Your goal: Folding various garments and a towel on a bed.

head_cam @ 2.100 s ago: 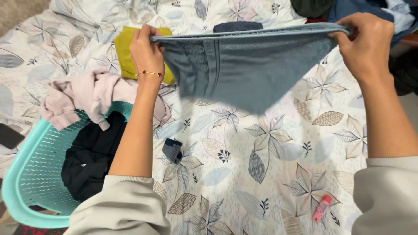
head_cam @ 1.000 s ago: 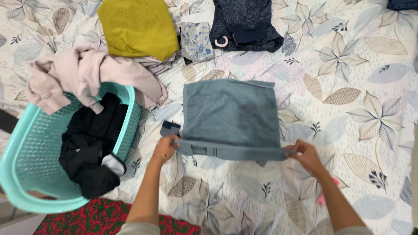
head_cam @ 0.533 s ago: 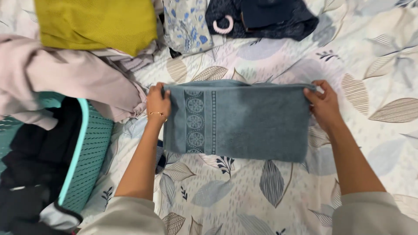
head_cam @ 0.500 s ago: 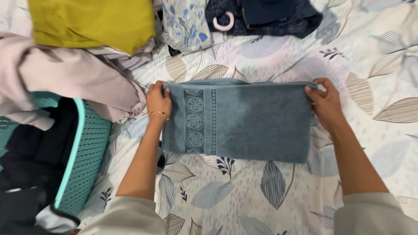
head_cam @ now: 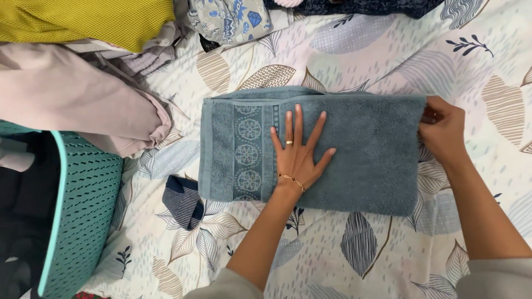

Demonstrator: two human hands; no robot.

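Folded blue-grey towel (head_cam: 354, 155) lies flat on the leaf-print bedsheet (head_cam: 343, 50). Left hand (head_cam: 298, 155) rests palm down on its middle, fingers spread, gripping nothing. Right hand (head_cam: 443, 133) pinches the towel's right edge, fingers closed on it. Left of the flat hand: small dark sock (head_cam: 183, 202), then teal laundry basket (head_cam: 83, 205) with pink garment (head_cam: 77, 102) draped above it

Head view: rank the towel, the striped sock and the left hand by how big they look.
1. Towel, by far the largest.
2. and 3. Left hand and sock: they look much alike; the sock is bunched, so I would not rank them.
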